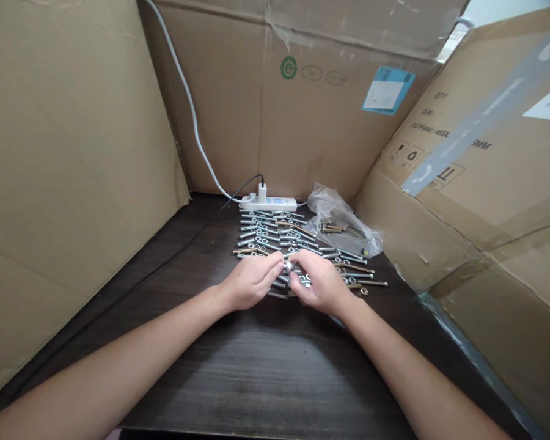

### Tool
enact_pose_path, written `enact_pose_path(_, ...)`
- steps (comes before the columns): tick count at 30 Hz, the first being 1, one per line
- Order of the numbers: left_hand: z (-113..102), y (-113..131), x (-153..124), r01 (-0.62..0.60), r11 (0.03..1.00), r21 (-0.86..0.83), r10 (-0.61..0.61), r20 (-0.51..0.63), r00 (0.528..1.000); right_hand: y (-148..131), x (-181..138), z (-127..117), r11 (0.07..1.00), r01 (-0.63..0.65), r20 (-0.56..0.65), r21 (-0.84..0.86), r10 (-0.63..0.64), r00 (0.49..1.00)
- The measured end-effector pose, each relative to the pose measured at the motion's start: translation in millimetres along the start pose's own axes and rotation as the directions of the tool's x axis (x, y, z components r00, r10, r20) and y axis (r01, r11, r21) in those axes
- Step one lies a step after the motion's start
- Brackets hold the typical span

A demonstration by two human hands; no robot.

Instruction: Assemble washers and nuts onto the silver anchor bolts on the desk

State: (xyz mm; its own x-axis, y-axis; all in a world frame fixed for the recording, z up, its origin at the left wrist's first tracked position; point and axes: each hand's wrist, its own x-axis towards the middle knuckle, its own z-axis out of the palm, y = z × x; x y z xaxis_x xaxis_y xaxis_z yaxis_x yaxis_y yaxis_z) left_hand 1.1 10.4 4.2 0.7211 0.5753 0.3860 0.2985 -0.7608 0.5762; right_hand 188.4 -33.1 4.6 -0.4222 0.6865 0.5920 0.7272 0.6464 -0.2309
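Observation:
Both my hands meet over a dark wooden table [266, 366]. My left hand [251, 282] and my right hand [318, 282] are closed in a pinch on one small silver bolt [288, 267] held between their fingertips. Just beyond them lie several rows of silver bolts [275, 231], some partly hidden under my fingers. More loose bolts [360, 269] spread to the right of my right hand.
A white power strip [268, 203] with a plug and white cable [187, 98] lies behind the bolts. A crumpled clear plastic bag [343, 223] holds a few bolts at the back right. Cardboard boxes [64, 153] wall in the table on the left, back and right.

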Motion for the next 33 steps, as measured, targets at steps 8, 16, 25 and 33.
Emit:
enact_pose_path(8,1.5,-4.3,0.5,-0.151,0.989,-0.007,0.149,-0.118,0.982,2.7,-0.5,-0.2,1.0,0.014,-0.016,-0.02,-0.014,1.0)
enact_pose_path(16,2.8,-3.9,1.3,-0.094,0.994,-0.051,0.09,-0.075,0.993,3.9,-1.6,2.1,1.0,0.014,-0.027,-0.013,-0.014,1.0)
enact_pose_path(25,3.3,-6.1,1.6,-0.053,0.998,0.031,0.053,0.004,0.999,5.4,-2.5,1.5,1.0,0.005,-0.013,-0.027,-0.005,1.0)
enact_pose_path(33,1.9,-2.0,-0.7,-0.137,0.991,0.007,0.137,-0.059,0.989,4.8,-1.9,1.8,1.0,-0.009,0.009,0.004,0.008,1.0)
